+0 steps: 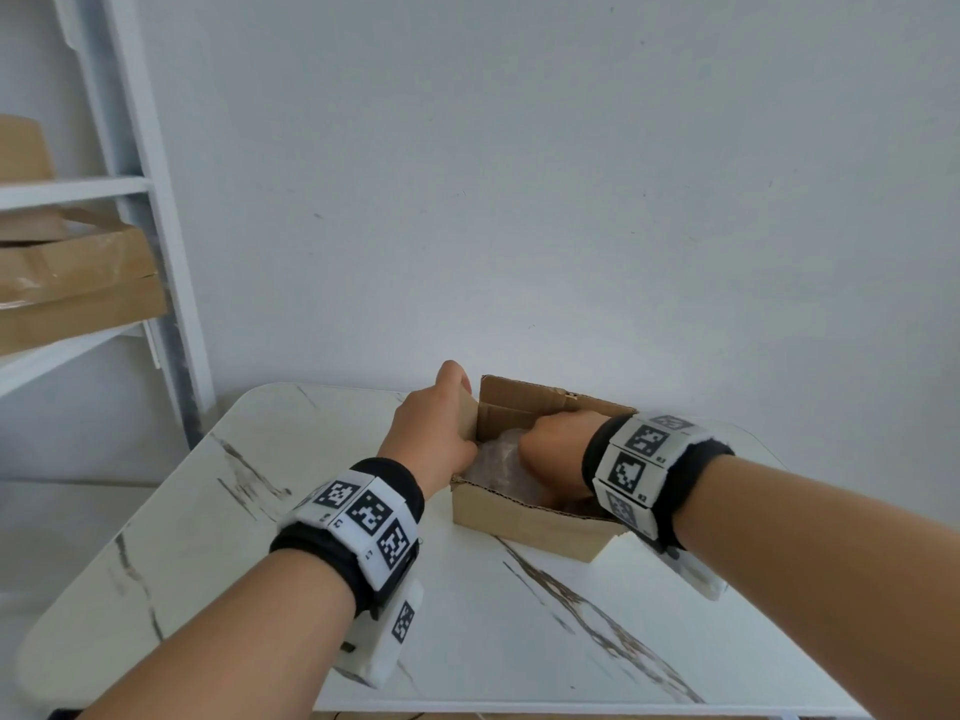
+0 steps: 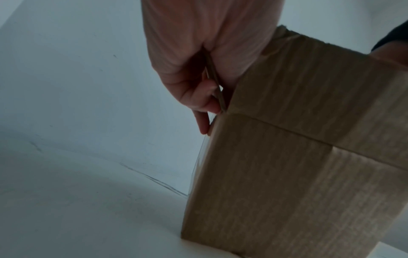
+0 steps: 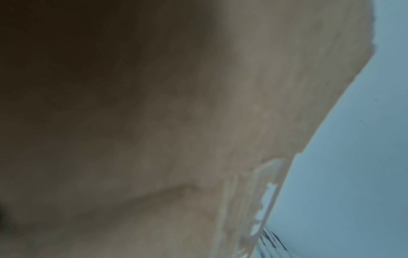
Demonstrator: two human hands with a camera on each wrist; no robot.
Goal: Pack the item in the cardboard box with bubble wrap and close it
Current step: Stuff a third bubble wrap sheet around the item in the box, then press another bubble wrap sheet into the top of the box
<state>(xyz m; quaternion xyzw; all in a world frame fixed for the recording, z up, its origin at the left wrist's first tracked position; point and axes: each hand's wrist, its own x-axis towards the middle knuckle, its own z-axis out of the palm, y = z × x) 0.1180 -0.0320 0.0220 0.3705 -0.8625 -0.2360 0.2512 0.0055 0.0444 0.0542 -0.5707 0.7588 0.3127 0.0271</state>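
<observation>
Packing step: left hand (image 1: 434,433) grips brown cardboard box (image 1: 524,522) flap; right hand (image 1: 558,444), clenched, presses clear bubble wrap (image 1: 498,467) inside. Next: fold flaps.

Brown cardboard box (image 1: 524,522) — white table (image 1: 467,615) veined grey-brown — black-and-white checkered wristbands (image 1: 363,517).

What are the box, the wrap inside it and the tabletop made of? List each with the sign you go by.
Box: corrugated cardboard, matte brown; a wavy fluted edge shows along its rim, and ribbing shows in the left wrist view.
Wrap: clear, crinkled plastic film, probably bubble wrap; no bubbles can be made out.
Tabletop: smooth white surface with dark veins, marble-look; real stone or laminate cannot be told.
</observation>
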